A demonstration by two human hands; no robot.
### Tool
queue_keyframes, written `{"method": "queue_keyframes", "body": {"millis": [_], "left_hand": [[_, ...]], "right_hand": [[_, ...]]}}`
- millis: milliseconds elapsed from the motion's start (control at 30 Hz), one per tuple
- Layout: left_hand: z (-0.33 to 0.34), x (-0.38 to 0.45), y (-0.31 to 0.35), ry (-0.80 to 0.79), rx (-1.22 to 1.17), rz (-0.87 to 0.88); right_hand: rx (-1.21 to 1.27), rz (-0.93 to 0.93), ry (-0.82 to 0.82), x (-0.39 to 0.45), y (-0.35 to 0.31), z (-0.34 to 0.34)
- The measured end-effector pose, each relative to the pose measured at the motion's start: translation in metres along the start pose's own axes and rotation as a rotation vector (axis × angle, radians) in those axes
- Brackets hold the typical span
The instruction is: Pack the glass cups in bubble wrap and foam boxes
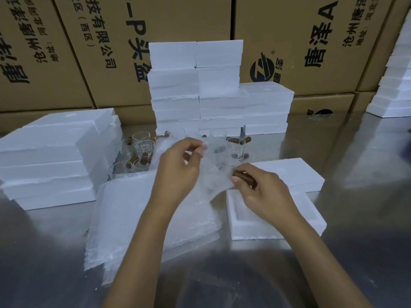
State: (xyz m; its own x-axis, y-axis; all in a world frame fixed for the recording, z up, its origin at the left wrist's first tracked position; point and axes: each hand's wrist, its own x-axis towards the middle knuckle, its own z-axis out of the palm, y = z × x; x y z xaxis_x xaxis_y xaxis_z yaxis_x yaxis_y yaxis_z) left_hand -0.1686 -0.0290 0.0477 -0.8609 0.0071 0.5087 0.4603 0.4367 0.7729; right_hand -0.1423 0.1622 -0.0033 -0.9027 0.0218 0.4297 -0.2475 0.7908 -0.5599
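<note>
My left hand (pixel 178 167) pinches the bubble wrap (pixel 213 165); my right hand (pixel 260 190) grips the cup's wooden handle (pixel 244 177). I'd wrap snugly, then lower it into the open foam box (pixel 235 227) at five o'clock.

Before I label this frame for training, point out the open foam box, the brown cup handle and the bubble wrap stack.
open foam box (pixel 275 228): head view, near rim.
brown cup handle (pixel 243 176): head view, middle.
bubble wrap stack (pixel 124 210): head view, top sheet.
</note>
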Motion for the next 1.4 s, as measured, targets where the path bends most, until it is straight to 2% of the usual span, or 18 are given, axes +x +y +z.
{"method": "queue_keyframes", "body": {"millis": [100, 167, 233, 367, 467, 567, 633, 667, 733, 800, 833, 933, 1033, 1133, 1300, 1400], "left_hand": [[0.011, -0.006, 0.012, -0.102, -0.020, 0.136], [0.021, -0.013, 0.017, -0.206, -0.038, 0.142], [0.029, -0.018, 0.019, -0.290, -0.069, 0.106], [0.041, -0.022, 0.023, -0.323, -0.168, -0.009], [0.044, -0.023, 0.025, -0.315, -0.284, -0.138], [0.041, -0.022, 0.031, -0.378, -0.551, -0.392], [0.035, -0.018, 0.032, -0.274, -0.641, -0.462], [0.032, -0.016, 0.032, -0.167, -0.614, -0.426], [0.026, -0.012, 0.027, 0.084, -0.430, -0.235], [0.019, -0.009, 0.019, 0.215, -0.183, -0.061], [0.015, -0.007, 0.014, 0.200, -0.139, -0.052], [-0.001, -0.001, 0.005, -0.065, -0.396, -0.229], [-0.006, 0.000, -0.002, -0.273, -0.515, -0.246], [0.002, -0.003, -0.005, -0.348, -0.520, -0.264], [0.007, -0.007, 0.009, -0.416, -0.462, -0.314], [0.011, -0.008, 0.011, -0.441, -0.431, -0.329]], "right_hand": [[-0.133, -0.057, 0.020, -0.002, -0.005, 0.005], [0.025, 0.014, 0.041, -0.003, -0.007, 0.010], [0.312, 0.174, 0.066, -0.001, -0.010, 0.009], [0.831, 0.465, 0.059, 0.003, -0.011, -0.001], [1.041, 0.490, -0.014, 0.006, -0.008, -0.005], [1.201, 0.522, -0.079, 0.008, -0.002, -0.006], [1.194, 0.507, -0.065, 0.010, 0.002, -0.008], [1.161, 0.486, -0.047, 0.011, 0.003, -0.010], [1.135, 0.441, -0.049, 0.011, 0.007, -0.013], [1.158, 0.385, -0.099, 0.011, 0.008, -0.017], [1.201, 0.359, -0.141, 0.010, 0.009, -0.020], [1.350, 0.314, -0.305, 0.007, 0.011, -0.027], [1.388, 0.280, -0.378, 0.004, 0.004, -0.029], [1.408, 0.269, -0.416, 0.003, -0.004, -0.022], [1.320, 0.317, -0.329, -0.004, -0.020, -0.021], [1.215, 0.198, -0.280, -0.006, -0.020, -0.016]]}}
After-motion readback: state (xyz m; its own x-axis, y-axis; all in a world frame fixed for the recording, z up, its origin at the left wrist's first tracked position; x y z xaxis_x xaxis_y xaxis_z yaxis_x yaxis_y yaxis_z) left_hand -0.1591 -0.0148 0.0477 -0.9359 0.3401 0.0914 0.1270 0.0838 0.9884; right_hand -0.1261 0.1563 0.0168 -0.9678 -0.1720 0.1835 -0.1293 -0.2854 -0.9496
